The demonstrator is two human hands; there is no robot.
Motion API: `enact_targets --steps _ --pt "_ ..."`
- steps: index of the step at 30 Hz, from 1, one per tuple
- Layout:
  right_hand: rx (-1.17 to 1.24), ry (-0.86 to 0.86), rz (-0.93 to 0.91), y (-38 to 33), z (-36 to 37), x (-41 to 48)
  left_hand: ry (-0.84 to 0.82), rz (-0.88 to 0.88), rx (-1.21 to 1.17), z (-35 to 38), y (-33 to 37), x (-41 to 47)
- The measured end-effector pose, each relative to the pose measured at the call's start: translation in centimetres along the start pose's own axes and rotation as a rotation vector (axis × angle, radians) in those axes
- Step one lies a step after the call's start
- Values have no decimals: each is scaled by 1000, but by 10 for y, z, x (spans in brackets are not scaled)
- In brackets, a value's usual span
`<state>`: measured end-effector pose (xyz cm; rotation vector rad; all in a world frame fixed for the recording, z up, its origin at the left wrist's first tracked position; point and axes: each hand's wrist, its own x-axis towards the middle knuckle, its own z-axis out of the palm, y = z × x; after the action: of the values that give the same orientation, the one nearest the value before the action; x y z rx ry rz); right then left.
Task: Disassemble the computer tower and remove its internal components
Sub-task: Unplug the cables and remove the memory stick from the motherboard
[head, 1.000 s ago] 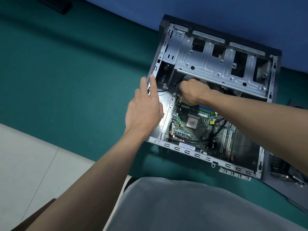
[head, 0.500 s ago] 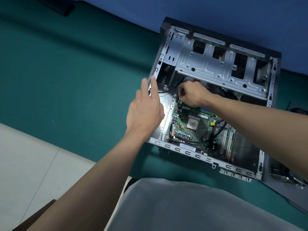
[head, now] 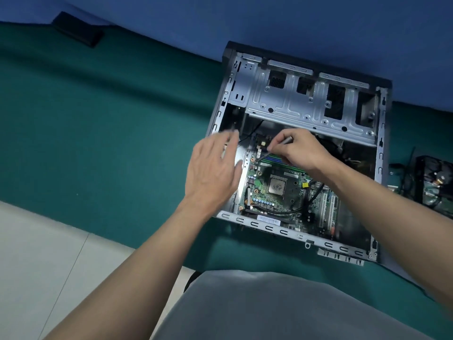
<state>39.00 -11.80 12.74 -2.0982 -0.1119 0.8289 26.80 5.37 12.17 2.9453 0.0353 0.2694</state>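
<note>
The case (head: 294, 235) lies on its side with its top open, so the board (head: 259, 182) can be reached straight from above. A metal bracket (head: 289, 106) roofs the far half, leaving only a low dark gap beneath it. Black cables (head: 277, 211) cross the board's near edge and loop up its right side. The left hand (head: 213, 170) hovers over the left wall. The right hand (head: 301, 148), gripping a screwdriver (head: 282, 143), fills the board's far-left corner. The case's near-right floor lies bare. Left of the case the green mat (head: 110, 131) is open; to the right, loose parts (head: 431, 182) crowd it.
</note>
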Motion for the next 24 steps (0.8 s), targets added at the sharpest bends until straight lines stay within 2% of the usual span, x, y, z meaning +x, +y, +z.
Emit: enact_targets --steps 2,5,10,14,17,21,24 --pt "142 11 25 2 -8 -14 -86 76 -94 2 10 -1" --pt "260 23 34 6 -18 -34 -261 40 -278 7 29 1" --pt "465 46 89 25 -35 -60 -188 29 -477 11 57 11" --pt "662 65 99 44 -50 -76 -105 41 -515 15 80 17" --pt "956 150 109 59 -65 -86 -142 53 -548 18 98 18" --pt "1440 311 113 81 -84 -102 -66 135 -549 16 138 19" --pt "1561 312 70 89 -92 -119 4 214 -571 18 174 25"
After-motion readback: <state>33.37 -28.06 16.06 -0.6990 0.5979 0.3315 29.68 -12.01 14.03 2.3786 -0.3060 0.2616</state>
